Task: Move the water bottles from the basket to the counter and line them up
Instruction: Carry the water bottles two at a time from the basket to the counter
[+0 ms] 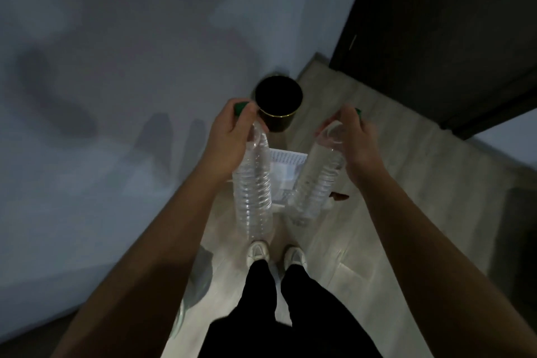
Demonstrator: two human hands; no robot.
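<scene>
Bottles were both in the air over the floor (377,160), one in each of your grips. Your left grip (229,136) was curled round the neck of the left bottle (254,189), just under its green cap (240,107), and that bottle hung nearly upright ahead of your shoes (258,251). Your right grip (356,139) held the neck of the right bottle (313,183) the same way, with the bottle tilted so its base leaned toward the middle. Beneath and between them sat the white basket (286,158) on the floor near the wall (116,67); its contents could not be made out. A dark round bin (279,107) stood just beyond it.
</scene>
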